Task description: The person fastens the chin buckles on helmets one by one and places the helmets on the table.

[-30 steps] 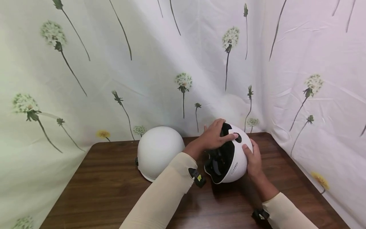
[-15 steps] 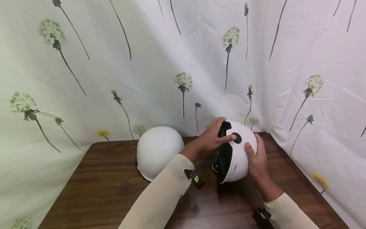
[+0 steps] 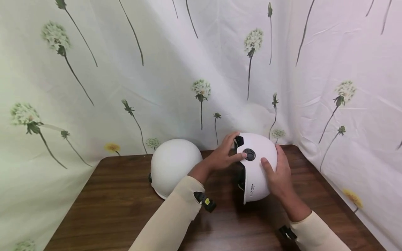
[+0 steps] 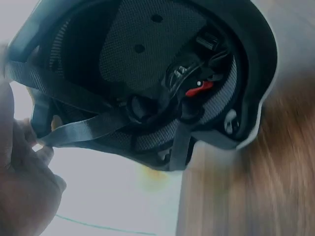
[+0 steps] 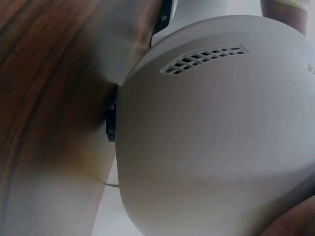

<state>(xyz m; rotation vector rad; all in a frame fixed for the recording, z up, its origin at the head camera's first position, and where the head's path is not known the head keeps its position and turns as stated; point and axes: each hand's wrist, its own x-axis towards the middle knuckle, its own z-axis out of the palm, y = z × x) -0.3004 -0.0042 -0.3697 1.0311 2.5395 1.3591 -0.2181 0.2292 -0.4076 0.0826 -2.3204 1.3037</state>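
Observation:
A white helmet [image 3: 259, 174] is held tilted over the table, its opening facing left. My left hand [image 3: 221, 153] grips its rim, the thumb touching a round black dial [image 3: 250, 154] on the shell. From the right, my right hand [image 3: 280, 174] holds the shell, thumb on the near side and fingers around the far side. In the left wrist view, the helmet shows a black padded liner [image 4: 147, 44], dark straps [image 4: 93, 128] and a red buckle part [image 4: 199, 88]. Vent holes [image 5: 204, 59] mark the shell in the right wrist view.
A second white helmet [image 3: 176, 167] sits dome up on the dark wooden table [image 3: 125, 212], left of the held one. Behind the table hangs a white cloth [image 3: 169, 87] printed with flowers. Each sleeve carries a black wrist camera [image 3: 205, 202].
The held helmet has turned in my hands, so its opening is less visible and more of the outer shell and dial shows. Both hands have kept their hold; the left has shifted slightly left.

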